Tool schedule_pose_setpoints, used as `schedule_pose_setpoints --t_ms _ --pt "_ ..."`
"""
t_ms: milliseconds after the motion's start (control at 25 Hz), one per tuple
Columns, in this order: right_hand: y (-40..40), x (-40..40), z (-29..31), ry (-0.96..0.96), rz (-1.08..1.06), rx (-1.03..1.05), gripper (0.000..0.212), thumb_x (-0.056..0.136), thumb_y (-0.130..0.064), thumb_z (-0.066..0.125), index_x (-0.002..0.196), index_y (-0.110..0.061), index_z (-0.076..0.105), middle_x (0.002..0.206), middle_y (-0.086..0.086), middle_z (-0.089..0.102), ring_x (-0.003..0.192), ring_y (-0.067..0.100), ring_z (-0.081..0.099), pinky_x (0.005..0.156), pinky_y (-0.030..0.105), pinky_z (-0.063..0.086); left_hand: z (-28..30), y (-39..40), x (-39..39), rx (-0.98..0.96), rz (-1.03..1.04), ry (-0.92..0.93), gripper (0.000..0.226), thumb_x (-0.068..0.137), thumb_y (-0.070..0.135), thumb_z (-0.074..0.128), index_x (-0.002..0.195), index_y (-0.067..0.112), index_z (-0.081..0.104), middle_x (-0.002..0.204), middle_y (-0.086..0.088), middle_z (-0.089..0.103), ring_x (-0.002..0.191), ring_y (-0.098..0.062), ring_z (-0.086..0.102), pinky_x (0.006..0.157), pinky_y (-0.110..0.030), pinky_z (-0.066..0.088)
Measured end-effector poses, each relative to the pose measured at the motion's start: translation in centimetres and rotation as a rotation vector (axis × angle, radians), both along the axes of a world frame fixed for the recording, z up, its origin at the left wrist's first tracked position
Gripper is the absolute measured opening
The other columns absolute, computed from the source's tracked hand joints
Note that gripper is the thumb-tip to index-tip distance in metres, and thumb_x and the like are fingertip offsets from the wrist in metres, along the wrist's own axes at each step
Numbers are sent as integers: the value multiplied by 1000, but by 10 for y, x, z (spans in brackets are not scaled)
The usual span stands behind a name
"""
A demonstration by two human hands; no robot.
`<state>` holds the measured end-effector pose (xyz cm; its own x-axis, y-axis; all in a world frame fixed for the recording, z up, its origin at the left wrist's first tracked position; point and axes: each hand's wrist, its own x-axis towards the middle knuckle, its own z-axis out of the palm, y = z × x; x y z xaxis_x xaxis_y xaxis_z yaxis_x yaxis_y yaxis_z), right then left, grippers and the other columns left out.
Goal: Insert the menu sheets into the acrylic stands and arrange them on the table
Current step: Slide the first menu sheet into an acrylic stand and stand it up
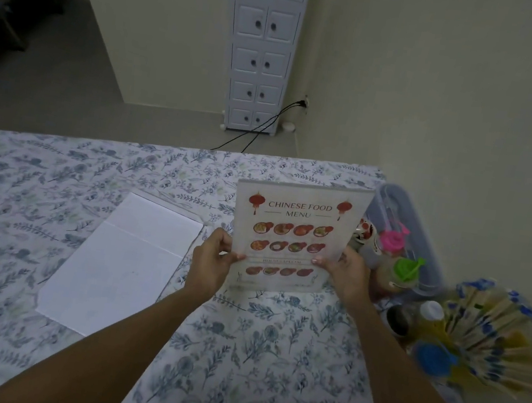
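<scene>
both hands hold an upright clear stand (299, 236) that shows a printed menu sheet (290, 239) headed "chinese food menu". the left hand (211, 262) grips the left edge and the right hand (346, 277) grips the right edge, fingers (319, 261) of each hand clenched on the stand with thumbs across its front face. the stand sits toward the right side of the tabletop (236, 351), which is covered with a leaf-patterned cloth; whether its base touches the cloth cannot be told. to the left, well apart from the stand, a blank white sheet (119, 262) lies flat, with what looks like another clear stand partly under its far edge. beside the right edge of the tabletop sit capped bottles (401, 271) and a clear plastic box (405, 221).

judged step: seating the sheet squarely and setting the stand down. to do it well, keep both grips level so the sheet does not skew, check that its bottom edge is fully home, lower the base flat onto the cloth, and let go only once it stands steady, clear of the bottles.
</scene>
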<state>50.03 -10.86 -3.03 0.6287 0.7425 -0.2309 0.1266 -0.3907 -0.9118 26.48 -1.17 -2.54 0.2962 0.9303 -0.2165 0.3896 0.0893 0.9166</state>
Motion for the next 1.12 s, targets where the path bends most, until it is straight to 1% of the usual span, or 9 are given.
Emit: schedule_pose_setpoints --t_ms 200,320,440,520,600,680,760,880,1120 --pt "4 4 -9 -30 36 -10 40 75 -4 78 112 -6 64 103 4 71 85 7 68 63 14 57 2 4 1 7 -26 39 28 82 11 71 92 -1 47 98 -10 70 89 -22 66 72 -33 57" --pt "1 3 -14 -66 29 -65 43 77 -18 78 116 -11 60 110 3 72 98 21 71 78 38 62 5 2 0 19 -53 53 27 85 11 68 95 -1 46 100 -9 69 94 -26 67 79 -40 59" --pt "-7 -10 -15 -262 29 -182 56 83 -38 70 127 -14 47 121 10 67 108 31 65 86 51 56 8 0 -3 78 -133 79 23 88 11 63 103 4 48 112 -8 68 102 -21 66 82 -29 57" --pt "-14 -28 -14 -418 -17 -199 61 85 -40 67 132 -14 39 128 15 60 117 36 57 88 51 54 5 -3 -13 148 -271 147 36 91 13 61 123 12 46 136 -5 58 121 -17 55 98 -30 47" --pt "-22 -47 -14 -533 -32 -220 73 85 -39 66 142 -13 29 141 17 48 129 36 45 96 53 49 -3 -1 -28 260 -399 333 59 94 27 55 146 17 28 160 -3 28 148 -23 22 118 -38 20" --pt "-30 -64 -17 -622 -15 -297 84 88 -43 61 151 -9 18 155 18 32 141 36 31 111 54 37 -10 4 -45 397 -497 572 73 96 42 43 154 16 8 164 -3 -3 151 -24 -10 119 -39 -6" --pt "-34 -84 -18 -692 0 -363 88 88 -48 56 153 -5 15 161 18 20 148 37 21 120 53 22 -14 11 -66 475 -574 742 81 92 60 24 154 15 -3 161 -4 -18 147 -24 -25 117 -41 -15" --pt "-37 -117 -20 -786 20 -371 90 83 -54 49 153 -6 19 162 17 18 149 38 18 121 52 13 -18 18 -97 577 -659 822 105 68 78 -15 152 14 -10 158 -4 -24 143 -25 -30 116 -41 -20" --pt "-24 -211 -26 -893 10 -403 88 83 -58 47 151 -5 27 159 18 28 147 37 24 121 54 16 -32 45 -180 586 -767 819 112 65 78 -19 153 10 -3 160 -5 -18 143 -20 -27 113 -34 -25"
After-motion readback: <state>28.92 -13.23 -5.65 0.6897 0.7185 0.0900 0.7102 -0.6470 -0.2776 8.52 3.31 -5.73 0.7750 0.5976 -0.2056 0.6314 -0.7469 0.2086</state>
